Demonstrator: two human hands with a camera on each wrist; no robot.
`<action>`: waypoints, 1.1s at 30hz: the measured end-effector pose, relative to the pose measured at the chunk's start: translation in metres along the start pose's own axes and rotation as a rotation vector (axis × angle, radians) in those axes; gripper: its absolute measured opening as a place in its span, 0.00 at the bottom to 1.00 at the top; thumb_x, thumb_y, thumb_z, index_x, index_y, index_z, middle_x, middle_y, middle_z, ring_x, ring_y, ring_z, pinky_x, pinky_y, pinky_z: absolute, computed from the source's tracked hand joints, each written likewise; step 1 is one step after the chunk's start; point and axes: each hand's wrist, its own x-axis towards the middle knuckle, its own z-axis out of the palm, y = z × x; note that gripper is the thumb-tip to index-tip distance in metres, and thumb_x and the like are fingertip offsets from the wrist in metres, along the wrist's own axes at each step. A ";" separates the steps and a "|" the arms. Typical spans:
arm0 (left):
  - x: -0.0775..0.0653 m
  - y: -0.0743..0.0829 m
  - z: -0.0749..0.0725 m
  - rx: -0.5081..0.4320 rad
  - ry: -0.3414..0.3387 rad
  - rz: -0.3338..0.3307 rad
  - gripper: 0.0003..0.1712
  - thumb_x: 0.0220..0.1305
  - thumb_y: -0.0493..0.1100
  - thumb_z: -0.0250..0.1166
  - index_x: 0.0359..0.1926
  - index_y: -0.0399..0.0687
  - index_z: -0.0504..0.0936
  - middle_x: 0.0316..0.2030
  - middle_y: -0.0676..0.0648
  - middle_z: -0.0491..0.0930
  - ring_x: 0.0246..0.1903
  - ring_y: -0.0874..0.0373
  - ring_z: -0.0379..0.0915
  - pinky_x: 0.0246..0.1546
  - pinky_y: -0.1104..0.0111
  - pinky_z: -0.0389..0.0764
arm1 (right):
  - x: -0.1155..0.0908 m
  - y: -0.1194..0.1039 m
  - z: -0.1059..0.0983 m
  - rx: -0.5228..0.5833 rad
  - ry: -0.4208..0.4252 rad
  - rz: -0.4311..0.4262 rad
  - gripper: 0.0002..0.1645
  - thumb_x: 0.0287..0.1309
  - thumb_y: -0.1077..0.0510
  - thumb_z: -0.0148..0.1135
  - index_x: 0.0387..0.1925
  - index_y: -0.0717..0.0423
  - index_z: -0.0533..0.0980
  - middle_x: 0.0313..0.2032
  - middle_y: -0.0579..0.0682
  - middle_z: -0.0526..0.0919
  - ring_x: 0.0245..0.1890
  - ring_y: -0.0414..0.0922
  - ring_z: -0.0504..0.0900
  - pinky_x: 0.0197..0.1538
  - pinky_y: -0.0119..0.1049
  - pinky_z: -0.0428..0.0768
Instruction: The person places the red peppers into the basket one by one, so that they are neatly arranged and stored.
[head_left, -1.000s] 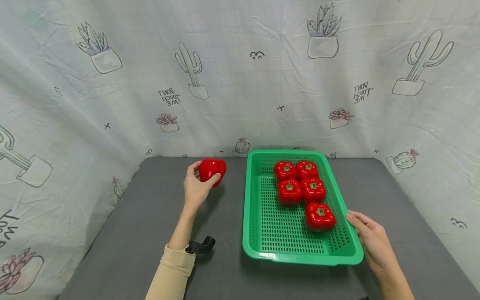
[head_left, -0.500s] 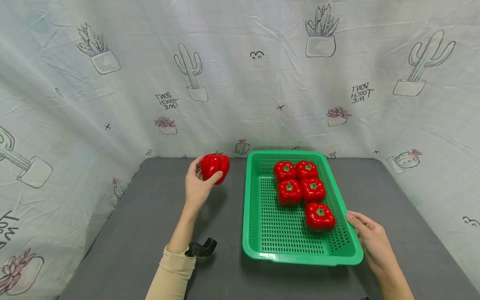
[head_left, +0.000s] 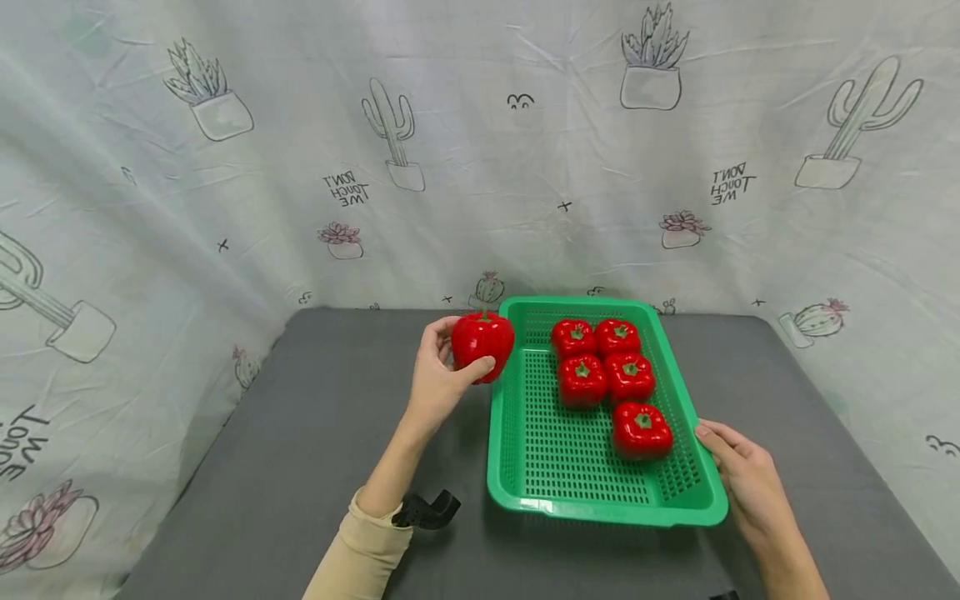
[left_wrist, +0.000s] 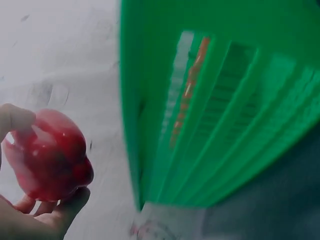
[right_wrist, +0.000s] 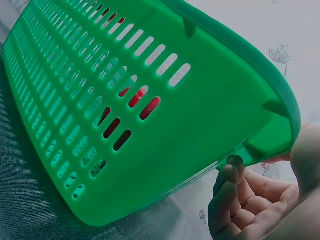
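Observation:
My left hand (head_left: pixel 438 379) grips a shiny red bell pepper (head_left: pixel 482 340), thumb in front and fingers behind. The pepper is upright, its green stem on top, at the far left edge of a green plastic basket (head_left: pixel 600 511). A gap separates pepper and basket wall (left_wrist: pixel 132 125) in the left wrist view. Several other red bell peppers (head_left: pixel 582 382) sit stem up inside the basket, towards its back and right. At the basket's right rim, my right hand (head_left: pixel 750 483) pinches the edge; curled fingers (right_wrist: pixel 227 192) show beneath the rim in the right wrist view.
The basket stands on a dark grey tabletop (head_left: pixel 315 467). Behind and to both sides hangs a pale cloth (head_left: pixel 465 167) printed with cacti and potted plants. A black strap piece (head_left: pixel 426 510) juts from my left wrist.
My left hand has carried the bell pepper rightward to the basket's left rim, and the pepper has turned from tilted to upright. My right hand keeps its place on the rim.

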 end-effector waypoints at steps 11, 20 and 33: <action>-0.012 -0.007 0.035 -0.048 -0.278 -0.076 0.39 0.56 0.37 0.72 0.67 0.47 0.65 0.60 0.46 0.70 0.55 0.48 0.70 0.44 0.57 0.82 | 0.001 0.000 0.001 -0.002 0.002 0.006 0.10 0.68 0.52 0.61 0.46 0.48 0.83 0.39 0.45 0.86 0.37 0.41 0.85 0.37 0.36 0.84; -0.010 -0.012 0.052 0.091 -0.452 -0.043 0.40 0.50 0.37 0.74 0.62 0.55 0.66 0.57 0.54 0.70 0.54 0.54 0.70 0.51 0.57 0.78 | 0.002 0.001 0.000 0.028 -0.021 -0.020 0.09 0.69 0.54 0.60 0.45 0.48 0.84 0.38 0.46 0.86 0.36 0.41 0.86 0.37 0.36 0.84; -0.007 -0.013 0.069 0.266 -0.596 -0.113 0.40 0.51 0.36 0.73 0.63 0.54 0.65 0.56 0.57 0.69 0.54 0.57 0.69 0.49 0.68 0.78 | 0.002 0.002 0.001 -0.001 -0.018 -0.027 0.11 0.69 0.53 0.60 0.47 0.51 0.83 0.38 0.47 0.86 0.36 0.41 0.85 0.36 0.37 0.84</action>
